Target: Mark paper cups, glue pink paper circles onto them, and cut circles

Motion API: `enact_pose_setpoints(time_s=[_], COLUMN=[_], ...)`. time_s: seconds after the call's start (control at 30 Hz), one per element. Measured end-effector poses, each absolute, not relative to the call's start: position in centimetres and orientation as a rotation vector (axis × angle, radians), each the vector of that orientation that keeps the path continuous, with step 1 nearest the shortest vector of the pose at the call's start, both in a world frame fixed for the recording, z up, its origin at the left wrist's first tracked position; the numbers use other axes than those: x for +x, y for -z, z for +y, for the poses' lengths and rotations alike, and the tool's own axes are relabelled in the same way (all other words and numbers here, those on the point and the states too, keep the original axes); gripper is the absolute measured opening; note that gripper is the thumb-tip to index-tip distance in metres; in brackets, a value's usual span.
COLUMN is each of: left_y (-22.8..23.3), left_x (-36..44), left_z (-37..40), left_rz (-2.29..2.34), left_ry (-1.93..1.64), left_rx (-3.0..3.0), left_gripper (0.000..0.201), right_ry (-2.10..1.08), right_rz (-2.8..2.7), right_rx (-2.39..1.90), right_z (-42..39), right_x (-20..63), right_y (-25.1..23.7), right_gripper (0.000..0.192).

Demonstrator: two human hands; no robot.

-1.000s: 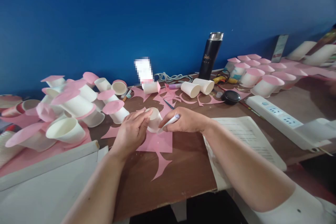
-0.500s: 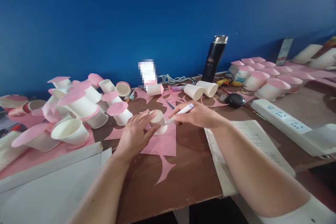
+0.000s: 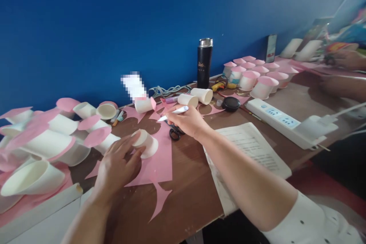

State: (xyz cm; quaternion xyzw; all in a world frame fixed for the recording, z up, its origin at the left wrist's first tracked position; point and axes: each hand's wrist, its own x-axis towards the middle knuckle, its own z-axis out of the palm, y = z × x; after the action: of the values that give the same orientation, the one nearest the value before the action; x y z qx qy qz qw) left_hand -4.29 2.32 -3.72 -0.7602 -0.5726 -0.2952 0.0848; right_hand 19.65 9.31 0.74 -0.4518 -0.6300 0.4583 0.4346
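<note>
My left hand has its thumb and fingers on the near left side of a white paper cup, which stands upside down. Beneath the cup lies a sheet of pink paper with cut edges. My right hand grips a white marker pen, its tip pointing left, above the paper and clear of the cup. Black-handled scissors lie just under my right hand, partly hidden. A pink offcut is on the table nearer to me.
Cups with pink paper discs crowd the left; more with pink tops stand at the right. Behind are a black flask and lying cups. A power strip and papers lie right. Another person's hand shows far right.
The view has swung to the right. My right hand has lifted the pen away from the cup, uncovering the scissors. Another person's hands have come into view at the far right.
</note>
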Motion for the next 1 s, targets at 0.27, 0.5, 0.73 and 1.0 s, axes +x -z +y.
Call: enact_pose_setpoints(time_s=[0.27, 0.5, 0.73, 1.0], left_y=[3.5, 3.9, 3.8, 4.3], left_x=[-3.9, -4.2, -3.5, -3.6], left_z=[2.4, 2.4, 2.5, 2.7], left_rz=[-1.757, -1.693, -1.628, -1.674], left_ry=[0.815, 0.800, 0.835, 0.882], left_rx=[-2.236, -2.236, -2.219, -2.231], left_gripper=[0.039, 0.038, 0.037, 0.040], right_ry=[-1.080, -1.003, -0.977, -0.992], right_rz=[-1.657, -1.775, -1.809, -1.895], right_rx=[-1.246, -1.222, -1.189, -1.093], right_z=[9.3, 9.0, 9.1, 8.6], right_x=[19.5, 19.2, 19.1, 19.2], right_y=[-0.1, 0.1, 0.3, -0.3], right_gripper=[0.023, 0.031, 0.032, 0.028])
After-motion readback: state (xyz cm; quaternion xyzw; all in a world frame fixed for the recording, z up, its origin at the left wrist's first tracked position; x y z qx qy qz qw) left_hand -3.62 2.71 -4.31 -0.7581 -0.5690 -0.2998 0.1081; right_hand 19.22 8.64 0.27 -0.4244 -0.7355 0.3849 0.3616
